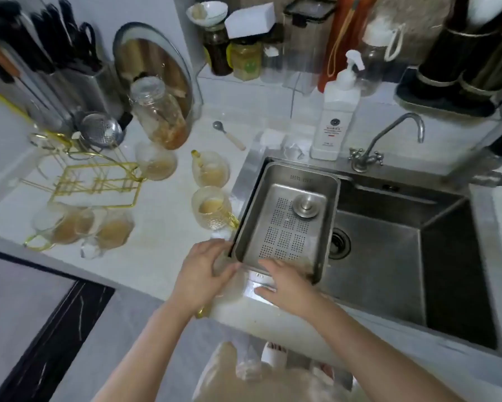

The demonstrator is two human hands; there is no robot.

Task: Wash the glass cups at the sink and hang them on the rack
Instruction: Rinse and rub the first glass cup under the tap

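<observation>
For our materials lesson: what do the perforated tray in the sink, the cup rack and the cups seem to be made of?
Perforated tray: brushed stainless steel, by its dull grey sheen and punched holes.
Cup rack: thin wire, gold-coloured and shiny; probably plated or painted metal.
Cups: clear textured glass, see-through, with gold-tinted handles.

Nothing can be read. The white pump bottle, standing behind the sink beside the faucet, carries a round dark emblem with lines of small dark print and a short red mark below it, all too small and blurred to make out. A yellow-lidded jar shows a green mark, equally illegible.
</observation>
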